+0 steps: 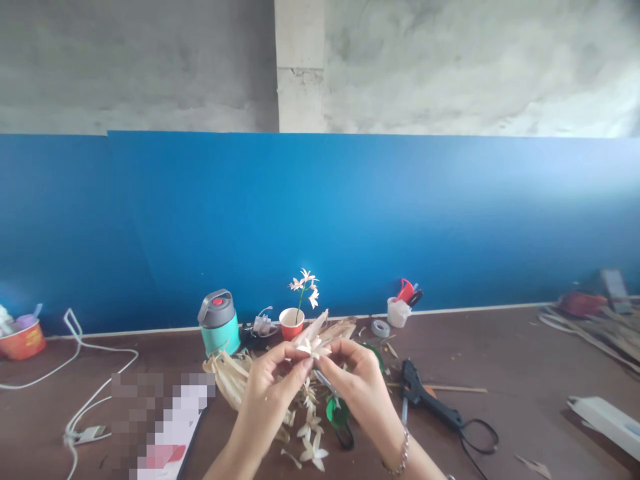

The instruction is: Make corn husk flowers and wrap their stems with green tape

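Between my two hands is a small cream-white handmade flower (pixel 311 347) with pointed petals, held above the table. My left hand (pixel 273 380) pinches it from the left with thumb and fingertips. From the other side, the thumb and fingers of my right hand (pixel 354 373) close on its petals. Below lie several similar pale flowers (pixel 314 452) on the brown table. Dried husks (pixel 230 380) spread beyond and to the left of my hands. A green tape roll (pixel 337 412) sits under my right hand, partly covered.
Behind the hands, a red paper cup (pixel 291 325) holds a flower stem (pixel 300 297). A teal insulated jar (pixel 220 327) stands to its left. At right lie a black glue gun (pixel 430 397), grey tape (pixel 381 328) and a white tool cup (pixel 399 312). A white cable (pixel 83 400) trails at left.
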`<move>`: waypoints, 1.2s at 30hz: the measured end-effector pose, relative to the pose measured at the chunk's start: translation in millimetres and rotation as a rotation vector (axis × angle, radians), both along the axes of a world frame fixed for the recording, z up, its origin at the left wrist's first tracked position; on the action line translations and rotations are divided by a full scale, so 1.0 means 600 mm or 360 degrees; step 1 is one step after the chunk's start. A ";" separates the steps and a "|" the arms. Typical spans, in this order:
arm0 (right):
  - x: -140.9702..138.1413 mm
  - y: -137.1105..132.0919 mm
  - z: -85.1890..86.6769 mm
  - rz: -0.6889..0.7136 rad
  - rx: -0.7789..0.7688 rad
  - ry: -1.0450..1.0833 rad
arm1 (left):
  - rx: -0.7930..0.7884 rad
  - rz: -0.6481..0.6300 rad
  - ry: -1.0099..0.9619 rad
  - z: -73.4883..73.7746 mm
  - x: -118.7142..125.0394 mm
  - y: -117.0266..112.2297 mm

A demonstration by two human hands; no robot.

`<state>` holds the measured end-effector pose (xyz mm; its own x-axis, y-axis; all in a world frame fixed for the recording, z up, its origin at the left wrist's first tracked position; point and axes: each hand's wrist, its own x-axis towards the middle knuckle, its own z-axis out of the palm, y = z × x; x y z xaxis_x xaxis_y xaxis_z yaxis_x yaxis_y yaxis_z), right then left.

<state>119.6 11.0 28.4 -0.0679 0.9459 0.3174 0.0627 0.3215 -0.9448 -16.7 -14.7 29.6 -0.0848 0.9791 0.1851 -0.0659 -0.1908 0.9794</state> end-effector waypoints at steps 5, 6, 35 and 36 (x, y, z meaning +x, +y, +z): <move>0.001 -0.003 0.000 -0.0015 0.0030 -0.0064 | -0.0060 -0.0177 -0.0100 0.001 -0.003 0.004; 0.001 -0.003 0.000 -0.0010 0.0022 -0.0058 | -0.0066 -0.0218 -0.0130 0.001 -0.003 0.005; 0.007 0.008 0.001 0.0110 -0.0052 -0.0053 | -0.0135 -0.0241 -0.0447 -0.020 -0.001 0.014; 0.007 0.008 0.001 0.0116 -0.0064 -0.0039 | -0.0143 -0.0243 -0.0458 -0.021 -0.001 0.014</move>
